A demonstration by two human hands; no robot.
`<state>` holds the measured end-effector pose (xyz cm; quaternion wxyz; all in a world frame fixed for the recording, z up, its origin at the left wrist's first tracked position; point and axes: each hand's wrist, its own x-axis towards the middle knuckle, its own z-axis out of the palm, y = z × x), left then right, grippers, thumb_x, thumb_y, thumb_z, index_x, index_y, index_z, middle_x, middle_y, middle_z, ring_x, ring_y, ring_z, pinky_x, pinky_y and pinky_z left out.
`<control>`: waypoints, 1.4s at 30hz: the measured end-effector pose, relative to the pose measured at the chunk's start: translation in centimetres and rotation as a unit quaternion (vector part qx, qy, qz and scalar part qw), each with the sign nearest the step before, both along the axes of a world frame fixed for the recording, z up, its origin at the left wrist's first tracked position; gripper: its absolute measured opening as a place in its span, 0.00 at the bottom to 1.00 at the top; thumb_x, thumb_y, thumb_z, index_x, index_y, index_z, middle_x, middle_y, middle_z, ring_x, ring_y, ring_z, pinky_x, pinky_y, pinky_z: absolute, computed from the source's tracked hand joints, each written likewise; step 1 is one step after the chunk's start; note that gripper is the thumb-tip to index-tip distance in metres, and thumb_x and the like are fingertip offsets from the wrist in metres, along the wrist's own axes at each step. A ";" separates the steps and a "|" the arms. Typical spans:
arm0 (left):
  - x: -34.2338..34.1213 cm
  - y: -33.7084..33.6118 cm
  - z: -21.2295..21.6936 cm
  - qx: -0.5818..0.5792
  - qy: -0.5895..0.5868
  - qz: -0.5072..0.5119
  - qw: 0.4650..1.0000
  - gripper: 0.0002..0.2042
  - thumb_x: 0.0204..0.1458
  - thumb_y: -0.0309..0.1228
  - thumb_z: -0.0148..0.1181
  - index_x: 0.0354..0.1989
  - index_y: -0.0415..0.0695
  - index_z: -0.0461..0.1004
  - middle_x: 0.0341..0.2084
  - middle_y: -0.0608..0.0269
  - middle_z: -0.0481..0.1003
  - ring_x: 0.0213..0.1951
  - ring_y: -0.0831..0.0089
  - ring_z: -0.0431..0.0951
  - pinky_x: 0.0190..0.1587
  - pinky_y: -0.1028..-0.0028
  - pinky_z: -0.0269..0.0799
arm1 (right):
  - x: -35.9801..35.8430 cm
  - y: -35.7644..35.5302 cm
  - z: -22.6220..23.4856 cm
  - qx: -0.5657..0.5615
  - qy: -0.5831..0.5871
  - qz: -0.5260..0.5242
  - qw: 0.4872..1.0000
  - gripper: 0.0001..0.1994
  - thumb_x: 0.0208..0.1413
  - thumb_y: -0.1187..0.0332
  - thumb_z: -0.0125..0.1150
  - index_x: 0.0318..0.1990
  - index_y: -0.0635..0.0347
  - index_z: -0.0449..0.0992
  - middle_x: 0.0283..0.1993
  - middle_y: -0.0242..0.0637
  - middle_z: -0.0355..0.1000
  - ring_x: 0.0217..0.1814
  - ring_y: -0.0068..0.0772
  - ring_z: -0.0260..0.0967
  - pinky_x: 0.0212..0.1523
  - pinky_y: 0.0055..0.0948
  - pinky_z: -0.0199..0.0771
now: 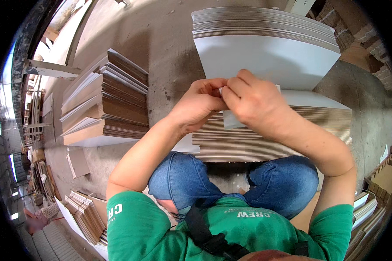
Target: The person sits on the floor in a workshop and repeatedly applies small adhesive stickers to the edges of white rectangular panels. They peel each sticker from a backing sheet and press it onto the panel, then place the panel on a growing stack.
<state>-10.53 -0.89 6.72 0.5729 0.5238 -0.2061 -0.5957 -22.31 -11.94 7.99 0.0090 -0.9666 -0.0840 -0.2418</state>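
Note:
Both my hands meet over the cardboard stack in front of me, fingertips pinched together. My left hand (199, 103) is closed, thumb against fingers, on the edge of a thin pale piece (233, 120), like paper or film. From the other side my right hand (258, 101) closes on the same piece, its fingers curled and covering much of it. The part that shows hangs below the fingers; its exact kind is unclear. Beneath lies a stack of flat cardboard sheets (265, 135) with brown edges. Behind it leans another bundle of white-faced sheets (265, 58).
At left on the concrete floor (170, 52) stands a fanned stack of folded cardboard (124, 98). More cardboard bundles lie at lower left (85, 213) and at the right edge (384, 178). Another person (41, 216) is far off at lower left. My knees flank the near stack.

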 end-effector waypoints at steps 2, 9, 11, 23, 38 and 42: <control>0.2 -0.1 0.3 0.034 0.048 0.006 0.998 0.20 0.41 0.12 0.49 0.47 0.33 0.66 0.32 0.58 0.72 0.37 0.73 0.73 0.41 0.77 0.68 | -0.1 0.3 -0.7 -0.014 -0.016 -0.013 1.000 0.06 0.31 0.71 0.53 0.20 0.64 0.70 0.22 0.38 0.65 0.30 0.33 0.64 0.25 0.25 0.71; 1.5 0.3 -0.9 0.004 0.075 -0.037 0.997 0.25 0.38 0.14 0.50 0.51 0.32 0.62 0.31 0.57 0.71 0.34 0.74 0.73 0.39 0.78 0.67 | 0.0 -0.2 -2.1 0.014 -0.067 0.009 0.998 0.09 0.32 0.71 0.54 0.25 0.66 0.71 0.24 0.40 0.64 0.32 0.36 0.64 0.30 0.23 0.71; 2.2 0.4 -1.2 -0.001 0.064 -0.050 0.997 0.27 0.37 0.15 0.52 0.52 0.32 0.61 0.30 0.58 0.71 0.32 0.74 0.72 0.38 0.79 0.67 | -0.4 -0.8 -2.2 0.126 -0.038 0.028 0.991 0.08 0.37 0.73 0.55 0.28 0.65 0.71 0.26 0.40 0.66 0.32 0.35 0.65 0.32 0.24 0.70; 15.0 -0.3 -6.4 -0.012 -0.664 0.273 0.696 0.19 0.46 0.20 0.53 0.49 0.43 0.68 0.20 0.68 0.72 0.19 0.81 0.66 0.25 0.81 0.62 | -2.7 -18.0 -9.0 0.775 0.062 -0.162 0.607 0.09 0.52 0.70 0.53 0.38 0.66 0.72 0.34 0.35 0.70 0.36 0.26 0.67 0.37 0.24 0.71; 12.7 -8.9 -13.5 0.114 -0.244 0.384 0.883 0.24 0.38 0.45 0.66 0.32 0.33 0.72 0.28 0.58 0.72 0.31 0.72 0.70 0.34 0.75 0.65 | -2.9 -23.3 -15.9 -0.023 0.075 -0.430 0.899 0.11 0.44 0.63 0.59 0.29 0.63 0.71 0.30 0.39 0.70 0.34 0.38 0.69 0.32 0.30 0.71; 13.1 -8.4 -12.5 0.170 -0.196 0.288 0.922 0.25 0.40 0.42 0.62 0.44 0.38 0.68 0.30 0.63 0.71 0.35 0.73 0.68 0.42 0.69 0.63 | -4.4 -24.1 -10.8 0.391 0.049 -0.488 0.779 0.12 0.47 0.62 0.60 0.29 0.63 0.72 0.25 0.34 0.70 0.27 0.29 0.67 0.29 0.24 0.68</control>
